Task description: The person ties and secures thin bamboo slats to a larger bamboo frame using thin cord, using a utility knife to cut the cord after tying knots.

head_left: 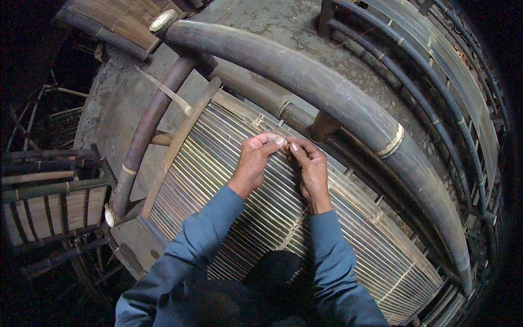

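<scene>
My left hand (253,163) and my right hand (314,173) meet close together over the far part of a slatted bamboo panel (190,169). Both pinch thumb against forefinger, with a thin brown strand (285,148) running between the fingertips. The strand's ends are too fine to follow. Many narrow split-bamboo slats make up the panel, crossed by rows of light binding (289,237). A pale curved strip (181,140) borders its left side. Just beyond my hands lies a dark bamboo rail (248,90), joined to a thicker bamboo pole (283,62) by a short post (326,126).
A tapered pale sliver (166,90) juts out across the dark left pole (155,111). Bamboo furniture with a slatted surface (57,210) stands at the left, and another bamboo bench (419,65) at the far right. Grey concrete floor (128,68) shows beyond the frame.
</scene>
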